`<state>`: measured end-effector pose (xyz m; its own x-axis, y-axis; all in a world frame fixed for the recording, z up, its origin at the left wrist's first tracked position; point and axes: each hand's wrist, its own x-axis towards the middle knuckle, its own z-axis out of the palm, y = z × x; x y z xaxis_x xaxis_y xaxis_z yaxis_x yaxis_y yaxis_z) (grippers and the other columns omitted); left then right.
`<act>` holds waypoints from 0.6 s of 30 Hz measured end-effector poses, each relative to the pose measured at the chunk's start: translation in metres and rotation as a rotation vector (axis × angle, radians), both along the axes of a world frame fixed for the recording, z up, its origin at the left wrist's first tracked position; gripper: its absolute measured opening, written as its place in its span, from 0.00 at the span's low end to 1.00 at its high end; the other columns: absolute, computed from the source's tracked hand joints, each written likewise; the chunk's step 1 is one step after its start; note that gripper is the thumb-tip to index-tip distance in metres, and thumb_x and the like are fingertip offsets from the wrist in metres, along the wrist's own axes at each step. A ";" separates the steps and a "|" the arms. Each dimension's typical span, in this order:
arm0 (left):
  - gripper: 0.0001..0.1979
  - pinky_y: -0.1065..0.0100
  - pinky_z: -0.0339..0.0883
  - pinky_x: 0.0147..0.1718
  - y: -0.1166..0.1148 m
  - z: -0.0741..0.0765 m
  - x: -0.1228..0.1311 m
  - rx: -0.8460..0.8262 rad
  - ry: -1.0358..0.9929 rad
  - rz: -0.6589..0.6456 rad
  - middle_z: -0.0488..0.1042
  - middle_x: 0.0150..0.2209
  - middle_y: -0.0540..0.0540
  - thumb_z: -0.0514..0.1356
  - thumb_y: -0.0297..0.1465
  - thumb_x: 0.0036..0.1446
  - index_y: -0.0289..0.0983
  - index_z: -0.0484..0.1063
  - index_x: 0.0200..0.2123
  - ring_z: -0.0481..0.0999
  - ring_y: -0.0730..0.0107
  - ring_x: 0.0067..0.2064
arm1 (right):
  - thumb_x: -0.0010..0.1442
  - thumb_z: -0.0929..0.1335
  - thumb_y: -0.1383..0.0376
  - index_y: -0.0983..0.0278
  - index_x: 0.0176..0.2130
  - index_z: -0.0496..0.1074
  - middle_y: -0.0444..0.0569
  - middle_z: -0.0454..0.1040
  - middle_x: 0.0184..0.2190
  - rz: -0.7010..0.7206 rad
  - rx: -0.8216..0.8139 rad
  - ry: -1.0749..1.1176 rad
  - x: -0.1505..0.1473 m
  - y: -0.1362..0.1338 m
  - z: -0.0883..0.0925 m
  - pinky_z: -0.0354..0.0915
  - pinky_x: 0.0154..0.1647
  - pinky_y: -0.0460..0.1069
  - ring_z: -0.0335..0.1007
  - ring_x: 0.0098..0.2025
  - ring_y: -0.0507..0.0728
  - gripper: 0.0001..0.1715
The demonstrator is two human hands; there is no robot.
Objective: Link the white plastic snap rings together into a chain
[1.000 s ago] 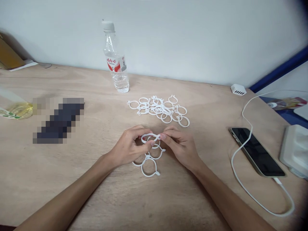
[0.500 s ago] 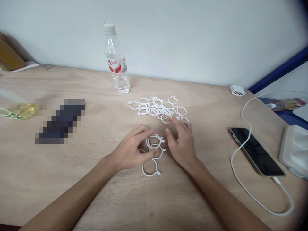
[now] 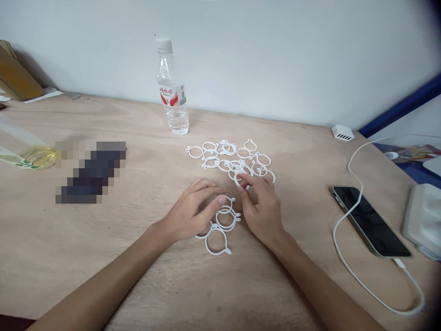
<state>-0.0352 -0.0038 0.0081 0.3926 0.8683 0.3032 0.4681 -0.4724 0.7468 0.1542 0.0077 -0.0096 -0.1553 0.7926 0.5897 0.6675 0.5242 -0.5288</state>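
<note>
Right hand pinching white ring, left hand resting on ring chain

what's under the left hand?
The left hand rests on the chain of linked white rings. Three rings show past its fingertips and below it; part of one is covered by the palm. Beneath lies the wooden table.

Your left hand covers part of the linked rings | dark object on your worktop is pixelated, unidentifiable | bottle label too small to read | white box cut by right edge.
</note>
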 end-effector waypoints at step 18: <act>0.11 0.69 0.66 0.36 -0.001 0.002 0.003 -0.301 -0.285 -0.032 0.72 0.34 0.48 0.52 0.36 0.65 0.36 0.69 0.37 0.71 0.70 0.35 | 0.59 0.65 0.78 0.57 0.55 0.63 0.50 0.75 0.42 0.413 0.188 0.099 -0.005 -0.011 -0.001 0.71 0.46 0.54 0.71 0.46 0.57 0.28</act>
